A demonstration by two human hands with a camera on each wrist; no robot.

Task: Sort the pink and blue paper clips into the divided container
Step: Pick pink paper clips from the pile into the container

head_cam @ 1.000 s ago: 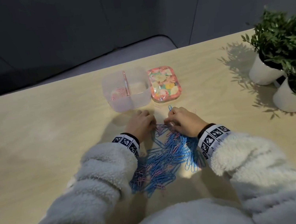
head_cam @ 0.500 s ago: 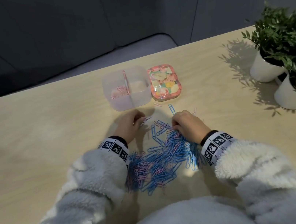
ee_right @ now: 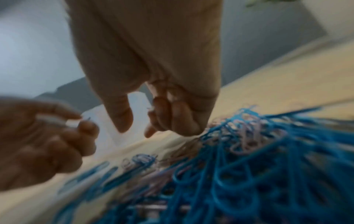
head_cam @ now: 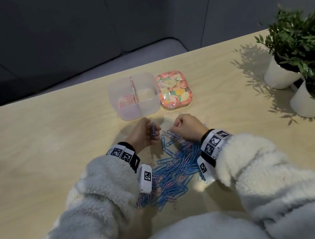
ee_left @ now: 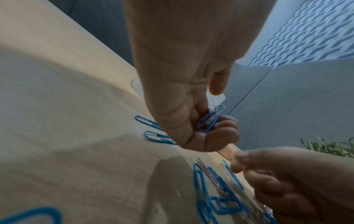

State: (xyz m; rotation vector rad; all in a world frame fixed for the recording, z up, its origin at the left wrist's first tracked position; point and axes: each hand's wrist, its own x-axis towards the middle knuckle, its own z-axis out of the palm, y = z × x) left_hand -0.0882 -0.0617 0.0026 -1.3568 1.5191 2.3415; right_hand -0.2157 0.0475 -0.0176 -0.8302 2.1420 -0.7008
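Loosely tangled wire paper clips, translucent plastic divided container, fleecy sleeves

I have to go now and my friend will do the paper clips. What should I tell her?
Left hand: holds a small bunch of clips, mostly blue, just in front of the divided container.
Right hand: fingers curled at the far edge of the pile; whether it holds a clip is unclear.
Done: some pink clips lie in the left compartment; the right one looks empty.
Left: nearly the whole mixed pile, plus stray clips near the floral lid.
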